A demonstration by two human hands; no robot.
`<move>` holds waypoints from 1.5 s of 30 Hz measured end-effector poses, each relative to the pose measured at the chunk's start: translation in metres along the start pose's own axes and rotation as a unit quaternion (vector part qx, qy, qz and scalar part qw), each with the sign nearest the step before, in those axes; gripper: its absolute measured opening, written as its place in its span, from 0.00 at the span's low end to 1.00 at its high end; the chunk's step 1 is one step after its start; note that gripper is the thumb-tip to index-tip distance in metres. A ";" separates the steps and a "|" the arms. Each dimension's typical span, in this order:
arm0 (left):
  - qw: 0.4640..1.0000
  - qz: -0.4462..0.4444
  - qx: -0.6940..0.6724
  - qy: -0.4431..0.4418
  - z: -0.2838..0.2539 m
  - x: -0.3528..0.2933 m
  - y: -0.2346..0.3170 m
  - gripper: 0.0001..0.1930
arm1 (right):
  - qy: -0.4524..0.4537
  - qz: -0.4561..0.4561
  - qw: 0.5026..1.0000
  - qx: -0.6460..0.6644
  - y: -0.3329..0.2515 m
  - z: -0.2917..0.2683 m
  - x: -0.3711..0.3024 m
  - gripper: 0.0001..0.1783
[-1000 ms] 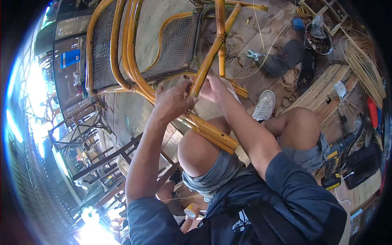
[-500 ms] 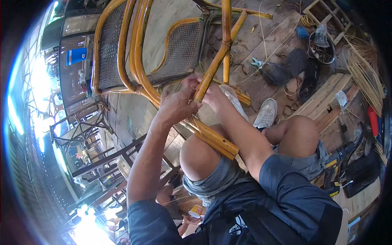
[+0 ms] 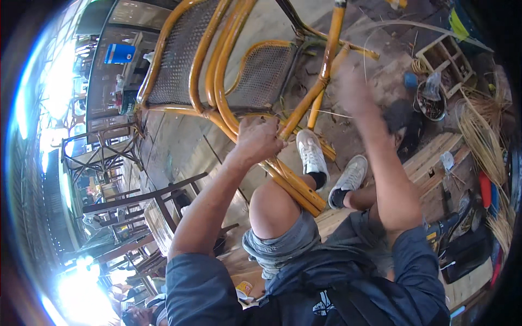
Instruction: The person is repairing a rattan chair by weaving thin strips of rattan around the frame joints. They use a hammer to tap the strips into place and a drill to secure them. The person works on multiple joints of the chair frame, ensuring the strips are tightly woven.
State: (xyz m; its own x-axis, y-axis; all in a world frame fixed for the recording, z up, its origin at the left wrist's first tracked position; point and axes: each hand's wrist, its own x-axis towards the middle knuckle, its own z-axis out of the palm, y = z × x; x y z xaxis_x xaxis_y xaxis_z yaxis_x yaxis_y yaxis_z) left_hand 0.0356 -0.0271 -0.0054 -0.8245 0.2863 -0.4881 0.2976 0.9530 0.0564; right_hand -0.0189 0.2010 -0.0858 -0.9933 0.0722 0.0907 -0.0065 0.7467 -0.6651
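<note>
An upturned rattan chair (image 3: 266, 76) with glossy yellow-brown poles and woven cane mesh leans over my right knee. My left hand (image 3: 258, 140) is closed round the joint where a slanting pole (image 3: 305, 108) meets the lower frame poles; what its fingertips pinch is partly hidden. A thin pale cane strand (image 3: 331, 113) runs rightward from that joint. Raised to the right of the chair, my right hand (image 3: 359, 89) is smeared by motion, so its fingers and any hold on a strand cannot be made out. The lower pole ends (image 3: 304, 195) rest against my knee.
On the right lie a metal bowl of small parts (image 3: 431, 104), a wooden divided box (image 3: 445, 62), a bundle of cane strands (image 3: 478, 130) and a power drill (image 3: 437, 233). Dark wooden furniture (image 3: 152, 195) stands at left. A long strand (image 3: 402, 23) arcs at upper right.
My right hand has swung from the joint up and to the right, away from my left hand. The strand at the joint now shows stretched rightward. My view has shifted slightly.
</note>
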 end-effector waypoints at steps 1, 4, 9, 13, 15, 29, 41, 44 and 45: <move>1.000 -0.006 -0.003 -0.001 0.000 -0.003 -0.001 0.24 | -0.165 -0.020 0.984 -0.062 -0.035 0.000 -0.011 0.06; 0.999 0.013 -0.006 0.045 0.000 -0.002 0.002 0.23 | -0.259 -0.222 0.929 -0.142 -0.077 0.020 -0.036 0.07; 0.998 0.013 -0.024 0.049 -0.003 -0.002 0.007 0.24 | -0.322 -0.315 0.881 -0.145 -0.097 0.022 -0.007 0.08; 0.999 -0.019 -0.018 -0.024 -0.006 0.001 0.008 0.25 | -0.387 -0.328 0.860 -0.060 -0.071 0.043 0.003 0.10; 0.999 -0.030 -0.022 -0.026 -0.011 0.000 0.010 0.27 | -0.371 -0.343 0.863 0.003 -0.059 0.053 0.003 0.11; 0.995 -0.052 -0.024 -0.080 -0.012 -0.005 0.008 0.30 | 0.032 -0.288 0.941 0.177 -0.052 0.050 -0.053 0.16; 0.994 -0.060 -0.021 -0.092 -0.010 0.003 0.006 0.31 | -0.423 0.088 0.715 0.550 -0.045 0.136 -0.113 0.21; 0.995 -0.051 -0.023 -0.088 -0.012 0.003 0.010 0.31 | -0.435 0.102 0.684 0.576 -0.044 0.134 -0.118 0.21; 0.996 -0.042 -0.020 -0.079 -0.011 0.004 0.011 0.31 | -0.428 0.103 0.678 0.589 -0.043 0.130 -0.120 0.22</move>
State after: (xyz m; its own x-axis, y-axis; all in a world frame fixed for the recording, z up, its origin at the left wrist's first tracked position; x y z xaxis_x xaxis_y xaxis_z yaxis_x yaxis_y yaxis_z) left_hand 0.0304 -0.0146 0.0026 -0.7591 0.1885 -0.6231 0.2077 0.9773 0.0426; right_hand 0.0855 0.0747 -0.1645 -0.6869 -0.6919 -0.2225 0.5560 -0.3032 -0.7739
